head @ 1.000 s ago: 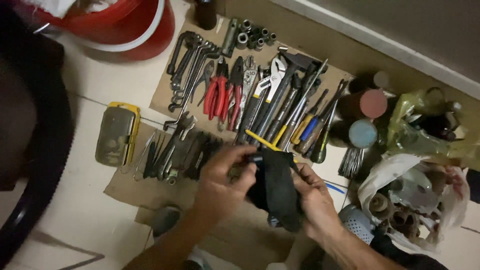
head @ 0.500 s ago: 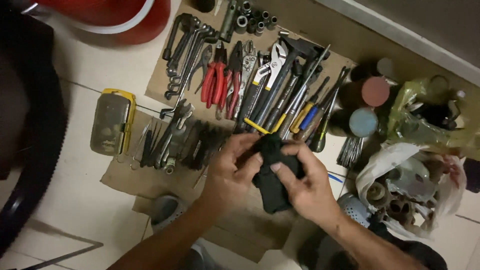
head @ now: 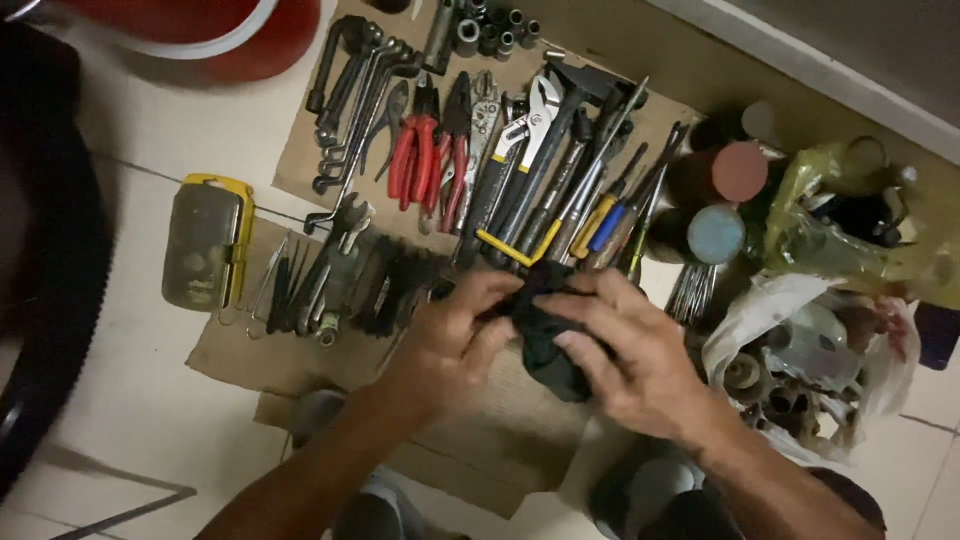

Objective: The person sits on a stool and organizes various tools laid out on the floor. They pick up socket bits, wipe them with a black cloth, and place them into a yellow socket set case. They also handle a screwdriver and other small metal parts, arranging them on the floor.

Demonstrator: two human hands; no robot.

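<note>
While both hands close around it, a black cloth (head: 548, 340) hangs bunched above a sheet of cardboard (head: 300, 355) on the tiled floor. The left hand (head: 455, 335) pinches its upper edge; the right hand (head: 625, 350) wraps fingers over its middle. Held this loosely, the cloth could slip and snag on the tool row just beyond, dragging a screwdriver (head: 600, 225) out of line. Red-handled pliers (head: 415, 155) lie further back. To the left, a yellow-rimmed case (head: 205, 245) sits closed, contents unclear. At right, a white plastic bag (head: 800, 350) holds round metal parts, and a yellowish bag (head: 850, 230) holds dark items, indistinct.
</note>
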